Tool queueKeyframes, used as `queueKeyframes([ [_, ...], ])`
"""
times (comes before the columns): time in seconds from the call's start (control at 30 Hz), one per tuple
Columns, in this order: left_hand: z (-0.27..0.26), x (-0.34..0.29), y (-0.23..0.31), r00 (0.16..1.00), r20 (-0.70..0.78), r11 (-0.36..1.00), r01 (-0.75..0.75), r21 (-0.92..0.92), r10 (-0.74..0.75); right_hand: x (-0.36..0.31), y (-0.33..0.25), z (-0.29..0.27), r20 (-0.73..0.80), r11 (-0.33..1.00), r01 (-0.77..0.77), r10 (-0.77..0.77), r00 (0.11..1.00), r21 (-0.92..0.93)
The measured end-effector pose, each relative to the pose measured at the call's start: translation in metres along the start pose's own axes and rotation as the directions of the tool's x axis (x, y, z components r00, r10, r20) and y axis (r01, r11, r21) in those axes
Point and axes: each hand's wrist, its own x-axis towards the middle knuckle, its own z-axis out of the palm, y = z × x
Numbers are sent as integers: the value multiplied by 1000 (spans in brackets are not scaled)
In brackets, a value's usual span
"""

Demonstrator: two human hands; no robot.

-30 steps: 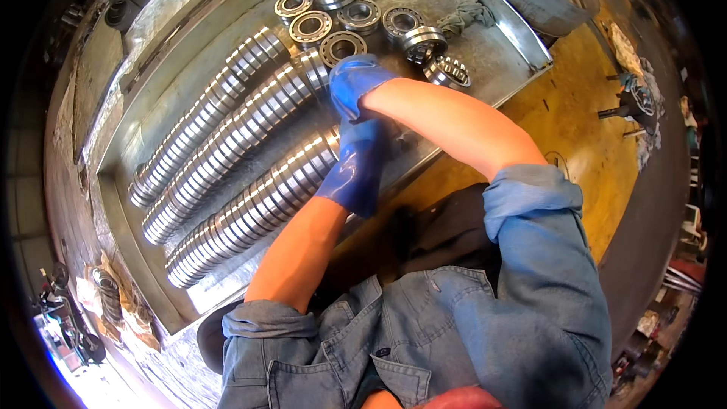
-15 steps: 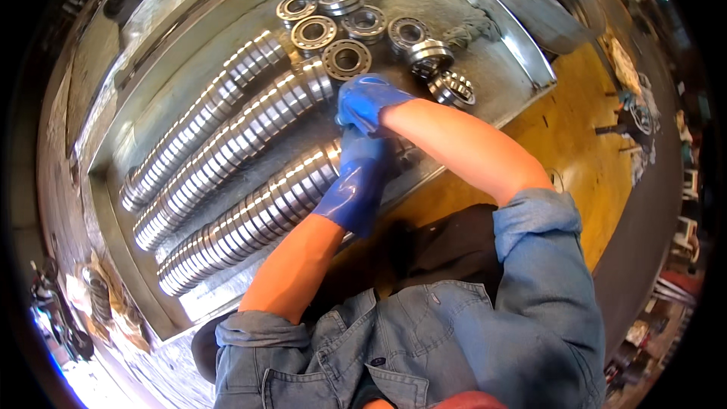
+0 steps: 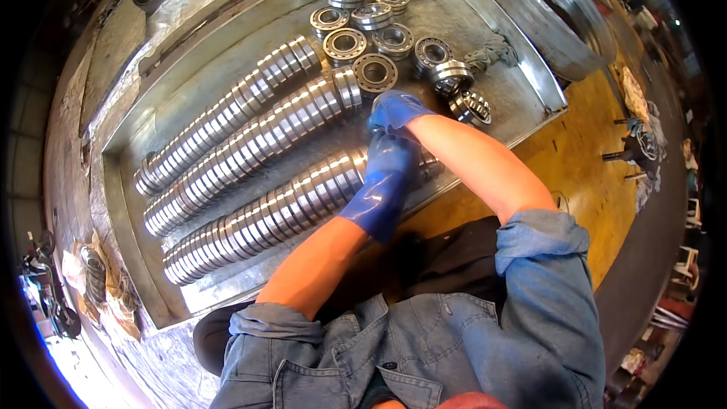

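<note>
Meeting at frame centre: gloved left hand (image 3: 389, 173) and gloved right hand (image 3: 399, 112); fingers hidden, pose impossible to tell. Bearing (image 3: 375, 73): upper centre, just above. Lower row of rings (image 3: 265, 217): left of centre. Tray (image 3: 130, 220): lower-right edge near hands; bare base shows between lower rows.

In a mechanical workshop, rows of metal rings (image 3: 250, 153) and a cluster of roller bearings (image 3: 372, 17) are lying in a metal tray (image 3: 142, 261), while a drum-like metal container (image 3: 530, 23) is sitting just beside it, near yellow flooring (image 3: 598, 204).
</note>
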Motion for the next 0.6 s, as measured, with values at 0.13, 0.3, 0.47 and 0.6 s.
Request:
queueKeyframes([
  [0.13,11,8,-10,998,33,957,60,-285,-52,-6,-2,10,-64,1000,3,-4,998,-24],
  [0.3,59,26,-19,995,82,967,79,-240,-61,8,-2,24,-176,999,-38,34,984,-21],
  [0.47,74,23,-18,971,-123,625,32,-780,-204,15,11,30,-157,998,33,-25,987,46],
  [0.6,61,24,-9,997,-55,834,15,-552,-54,13,36,38,-118,997,61,-55,992,46],
])
